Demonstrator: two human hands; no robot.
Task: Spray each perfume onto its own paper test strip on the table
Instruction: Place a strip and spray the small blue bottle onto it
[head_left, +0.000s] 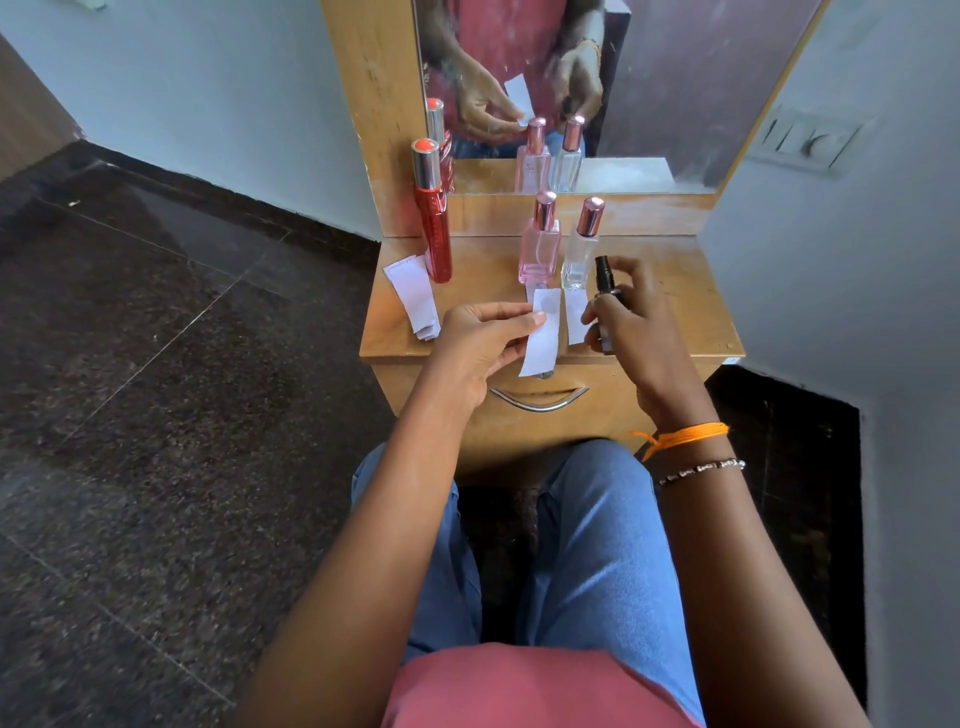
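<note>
My left hand (483, 343) pinches a white paper test strip (543, 338) by its left edge and holds it upright over the front of the wooden table (675, 291). My right hand (628, 322) grips a small dark perfume bottle (605, 283) just right of that strip, its nozzle end up. Behind them stand a pink bottle (540, 244) and a clear bottle (582, 249), both capped in rose gold. A second strip (575, 317) lies in front of the clear bottle. A tall red bottle (434, 218) stands at the back left.
A small stack of spare paper strips (413, 296) lies at the table's left edge by the red bottle. A mirror (649, 78) rises behind the table. The drawer handle (537, 400) sits below the front edge, above my knees. Dark floor lies to the left.
</note>
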